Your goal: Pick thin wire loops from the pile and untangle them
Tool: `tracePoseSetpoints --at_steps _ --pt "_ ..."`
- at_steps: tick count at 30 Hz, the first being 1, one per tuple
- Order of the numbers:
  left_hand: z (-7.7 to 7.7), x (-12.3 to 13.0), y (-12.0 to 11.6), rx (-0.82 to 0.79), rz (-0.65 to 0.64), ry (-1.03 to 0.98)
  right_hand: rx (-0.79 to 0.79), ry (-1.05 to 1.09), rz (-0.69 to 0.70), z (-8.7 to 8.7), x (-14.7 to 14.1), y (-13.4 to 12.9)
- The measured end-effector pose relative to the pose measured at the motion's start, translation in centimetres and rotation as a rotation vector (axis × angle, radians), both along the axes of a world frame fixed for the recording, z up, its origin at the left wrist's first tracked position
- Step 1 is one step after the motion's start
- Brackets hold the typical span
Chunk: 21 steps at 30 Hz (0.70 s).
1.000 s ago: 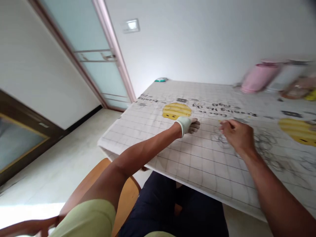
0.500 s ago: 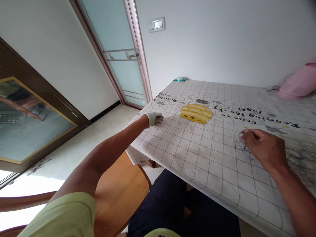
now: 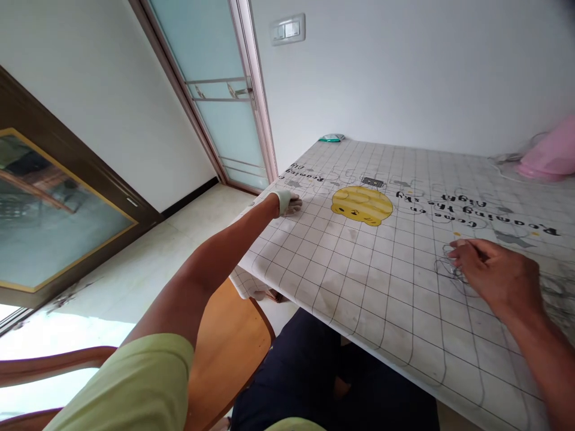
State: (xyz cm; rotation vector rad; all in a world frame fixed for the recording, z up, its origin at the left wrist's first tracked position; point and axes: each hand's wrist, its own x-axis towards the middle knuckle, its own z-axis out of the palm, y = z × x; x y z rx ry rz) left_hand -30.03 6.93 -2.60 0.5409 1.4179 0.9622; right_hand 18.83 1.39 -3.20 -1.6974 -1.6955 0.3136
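My left hand [image 3: 291,204], in a whitish glove, lies on the checked tablecloth [image 3: 359,269] near the table's left edge, its fingers slightly apart and nothing in them. My right hand [image 3: 498,269] is bare, over the right part of the cloth. Its thumb and forefinger pinch a loose tangle of thin dark wire [image 3: 451,272]. A larger heap of similar wire [image 3: 557,299] lies to the right, partly hidden by my right hand and forearm. Between my hands a yellow cartoon face [image 3: 362,205] is printed on the cloth.
A pink object [image 3: 550,152] stands at the back right, with a pale cable [image 3: 503,164] beside it. A green and white item [image 3: 331,138] lies at the far corner. A wooden chair [image 3: 229,353] is below my left arm, and a glass door [image 3: 215,90] stands beyond.
The view has shifted slightly, so the table and both hands appear a little farther right. My right hand keeps its pinch on the wire; my left hand still rests on the cloth.
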Motion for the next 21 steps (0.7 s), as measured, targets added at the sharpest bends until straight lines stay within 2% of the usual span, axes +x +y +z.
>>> tracePoseSetpoints --at_steps 4,10,21 --pt "0.0 -0.2 0.7 -0.048 0.073 0.052 0.024 -0.006 -0.017 0.0 0.0 -0.1" --pt "0.3 -0.3 2.3 -0.064 0.112 0.079 0.007 -0.046 -0.003 0.1 -0.5 -0.2" --pt "0.4 -0.5 4.6 -0.067 0.076 0.153 -0.015 -0.059 -0.004 -0.3 -0.1 0.1"
